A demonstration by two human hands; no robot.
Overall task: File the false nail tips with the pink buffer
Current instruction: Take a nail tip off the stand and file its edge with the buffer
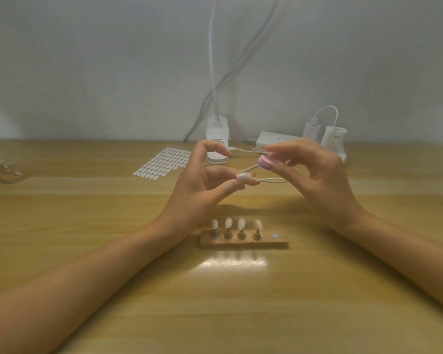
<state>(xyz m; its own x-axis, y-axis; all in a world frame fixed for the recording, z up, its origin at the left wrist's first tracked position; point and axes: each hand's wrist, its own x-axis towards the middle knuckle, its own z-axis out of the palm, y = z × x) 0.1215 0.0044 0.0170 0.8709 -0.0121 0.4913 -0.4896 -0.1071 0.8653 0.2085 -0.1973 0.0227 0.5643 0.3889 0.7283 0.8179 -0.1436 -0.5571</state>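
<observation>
Obscured: three items.
Your right hand point(315, 175) is covering most of the pink buffer point(265, 162); the frame edge is cutting off a blurred wooden holder point(5, 169) and the lamp neck point(212, 60).

Nail-craft desk: wooden tabletop point(87, 213) bearing false nail tips point(228, 223) on a stand point(243, 242), an adhesive-tab sheet point(164, 162), lamp base point(216, 131) and power strip point(274, 139).

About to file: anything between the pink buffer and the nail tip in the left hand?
Nothing visible: only open air separates the pink buffer in the right hand from the nail tip in the left hand.
</observation>
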